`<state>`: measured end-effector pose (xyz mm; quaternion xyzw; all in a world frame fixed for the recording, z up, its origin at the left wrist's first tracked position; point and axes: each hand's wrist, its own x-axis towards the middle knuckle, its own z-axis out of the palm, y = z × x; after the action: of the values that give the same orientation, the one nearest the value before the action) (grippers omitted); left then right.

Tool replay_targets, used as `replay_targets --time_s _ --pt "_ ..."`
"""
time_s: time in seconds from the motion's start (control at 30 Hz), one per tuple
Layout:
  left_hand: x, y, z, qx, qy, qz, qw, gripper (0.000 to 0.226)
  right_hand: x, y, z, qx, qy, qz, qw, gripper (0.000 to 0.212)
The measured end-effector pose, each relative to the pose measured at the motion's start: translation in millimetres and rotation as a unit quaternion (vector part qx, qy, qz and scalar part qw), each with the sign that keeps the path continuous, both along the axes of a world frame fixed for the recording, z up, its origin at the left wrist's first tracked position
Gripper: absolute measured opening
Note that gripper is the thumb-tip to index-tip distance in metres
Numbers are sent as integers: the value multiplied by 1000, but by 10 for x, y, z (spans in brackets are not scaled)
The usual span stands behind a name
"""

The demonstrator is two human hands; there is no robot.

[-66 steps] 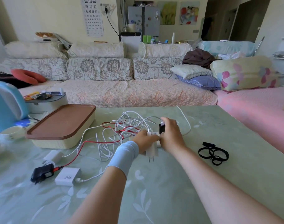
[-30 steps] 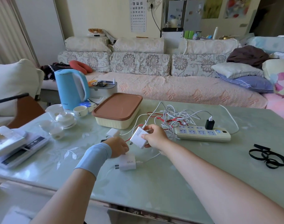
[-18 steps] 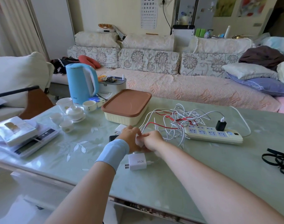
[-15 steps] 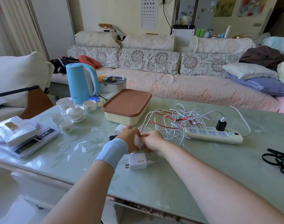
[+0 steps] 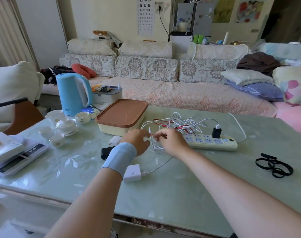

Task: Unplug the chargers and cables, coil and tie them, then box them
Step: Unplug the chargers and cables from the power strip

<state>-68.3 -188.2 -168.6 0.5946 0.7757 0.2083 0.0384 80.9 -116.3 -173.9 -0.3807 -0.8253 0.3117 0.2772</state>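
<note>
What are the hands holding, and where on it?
Right hand pinches the thin white cable mid-length, above its loop. Left hand: grip cannot be told.

Soft daylight fills the room, and it is bright. The glass table (image 5: 180,189) shines pale, with milky glare on its left part, near the curtain (image 5: 7,31). Shadows on it are faint. The left hand (image 5: 137,140) and right hand (image 5: 172,141) look smeared (mostly at the tips), and so do the white cables (image 5: 178,123) by them. Straight lines bend near the sides. The top right corner is dark.
</note>
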Motion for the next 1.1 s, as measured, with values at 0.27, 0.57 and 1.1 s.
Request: replay_targets --time_s 0.27,0.57,1.1 --pt "1019 758 46 117 -26 -133 984 23 954 671 30 63 11 -170 983 25" --pt "1609 1463 -313 -31 44 -155 986 45 1542 1321 -331 78 -55 -295 951 33" --pt "1594 1734 -671 -20 116 -98 988 50 1383 1824 -497 96 -133 -258 952 38"
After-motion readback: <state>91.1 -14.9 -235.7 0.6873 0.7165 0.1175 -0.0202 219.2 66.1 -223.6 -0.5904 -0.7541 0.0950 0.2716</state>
